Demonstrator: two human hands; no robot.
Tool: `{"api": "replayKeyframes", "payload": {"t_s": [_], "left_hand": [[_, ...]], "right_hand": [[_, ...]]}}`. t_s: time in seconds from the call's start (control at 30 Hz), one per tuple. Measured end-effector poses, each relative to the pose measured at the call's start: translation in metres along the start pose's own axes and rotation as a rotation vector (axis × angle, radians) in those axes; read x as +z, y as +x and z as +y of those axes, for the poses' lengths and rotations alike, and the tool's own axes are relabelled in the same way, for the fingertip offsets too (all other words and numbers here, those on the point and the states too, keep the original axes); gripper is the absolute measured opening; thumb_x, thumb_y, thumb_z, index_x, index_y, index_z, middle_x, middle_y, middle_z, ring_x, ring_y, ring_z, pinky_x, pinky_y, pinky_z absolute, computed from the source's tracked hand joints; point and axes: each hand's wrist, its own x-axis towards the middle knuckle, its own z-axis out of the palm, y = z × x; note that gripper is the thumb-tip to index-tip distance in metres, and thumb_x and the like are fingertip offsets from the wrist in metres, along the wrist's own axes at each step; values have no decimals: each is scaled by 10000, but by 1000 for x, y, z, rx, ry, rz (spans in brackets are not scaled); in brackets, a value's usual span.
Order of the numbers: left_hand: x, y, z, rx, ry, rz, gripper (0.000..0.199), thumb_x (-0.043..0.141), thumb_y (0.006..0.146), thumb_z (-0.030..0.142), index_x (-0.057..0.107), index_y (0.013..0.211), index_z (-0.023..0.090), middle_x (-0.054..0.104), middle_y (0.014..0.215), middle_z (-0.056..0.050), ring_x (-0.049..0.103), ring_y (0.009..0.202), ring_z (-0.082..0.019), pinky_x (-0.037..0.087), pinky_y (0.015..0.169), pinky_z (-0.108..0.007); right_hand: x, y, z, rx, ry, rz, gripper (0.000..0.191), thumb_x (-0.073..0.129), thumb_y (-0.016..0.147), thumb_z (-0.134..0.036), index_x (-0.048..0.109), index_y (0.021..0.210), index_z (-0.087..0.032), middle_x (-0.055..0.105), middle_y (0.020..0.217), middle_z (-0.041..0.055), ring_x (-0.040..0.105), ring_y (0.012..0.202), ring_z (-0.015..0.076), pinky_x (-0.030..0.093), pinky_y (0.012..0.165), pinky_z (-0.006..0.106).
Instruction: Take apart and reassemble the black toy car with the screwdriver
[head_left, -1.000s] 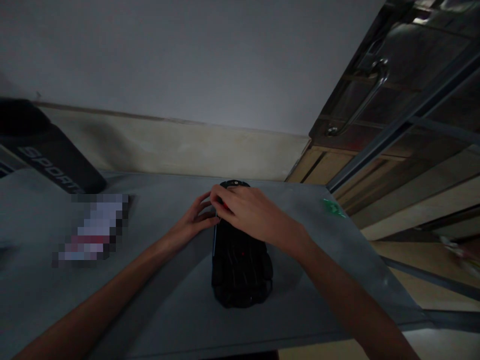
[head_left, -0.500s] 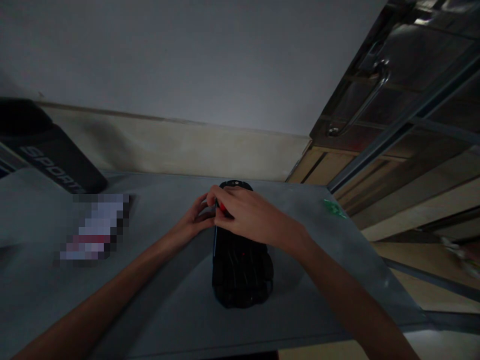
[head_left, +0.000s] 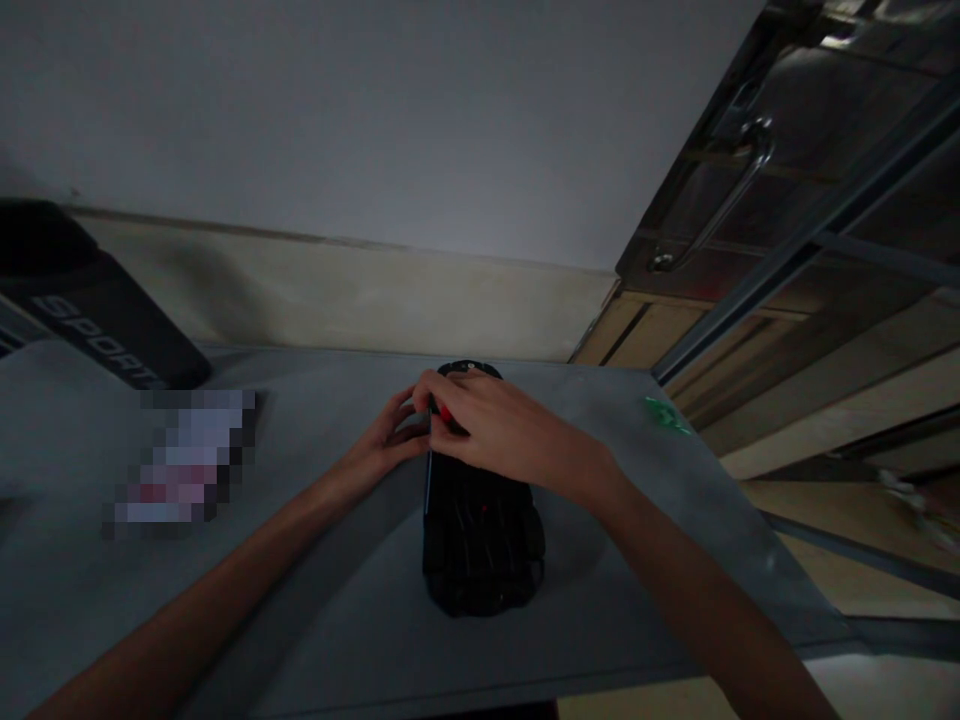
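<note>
Black toy car (head_left: 484, 545), lying on the grey table (head_left: 615, 620), far end beneath the right hand (head_left: 499, 425). Seems to pinch a small red piece (head_left: 445, 413) there, more exposed than a second ago, suggesting a slight regrip rather than any shift of the car. Curves left hand (head_left: 381, 440) beside it, fingers apart; cannot tell whether gripping.

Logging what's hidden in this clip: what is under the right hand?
The right hand covers part of the black toy car; a red piece shows between the fingers. The rest beneath is hidden.
</note>
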Motion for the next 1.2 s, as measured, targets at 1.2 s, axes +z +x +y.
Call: {"api": "replayKeyframes", "payload": {"t_s": [1.2], "left_hand": [[-4,4,-9,24,-1,22,884,982,858,399,577,1639,317,633,1720,-160,710,1470,-414,529,1273,-591]], "right_hand": [[-5,-5,24,-246,140,2,245,598,1062,9,661,1014,-223,747,1175,58,689,1054,199,519,959,355]]}}
